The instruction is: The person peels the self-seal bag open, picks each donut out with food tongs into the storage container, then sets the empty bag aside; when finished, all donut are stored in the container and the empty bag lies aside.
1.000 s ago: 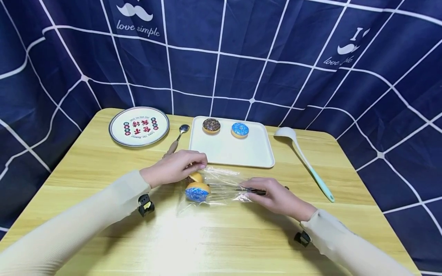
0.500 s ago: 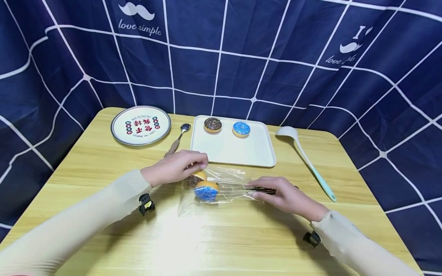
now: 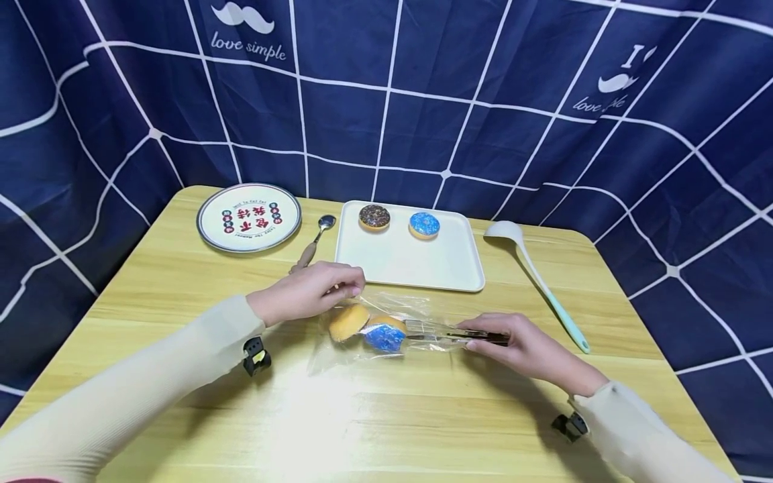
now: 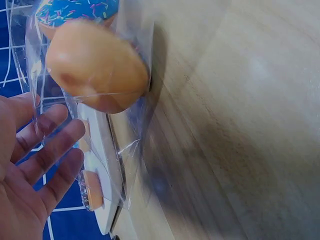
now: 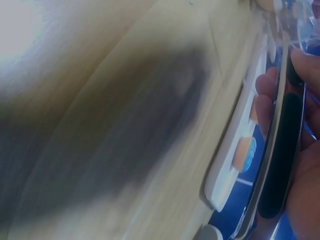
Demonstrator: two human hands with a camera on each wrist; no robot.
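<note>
A clear plastic bag holds two donuts. The blue-iced donut lies on its side at the tong tips. Left of it is a second donut, its plain tan side showing. My left hand pinches the bag's upper edge between thumb and forefinger, the other fingers spread loosely in the left wrist view. With my right hand I grip metal tongs by their dark handles; their tips reach inside the bag through its right end.
Behind the bag is a white tray bearing a chocolate donut and a blue donut. A round plate and a spoon lie to its left, a ladle to its right. A dark checked curtain surrounds the table.
My right hand and the tongs have moved right, away from the left hand. Inside the bag the blue donut has shifted right and the other donut has rolled, now showing its tan side.
</note>
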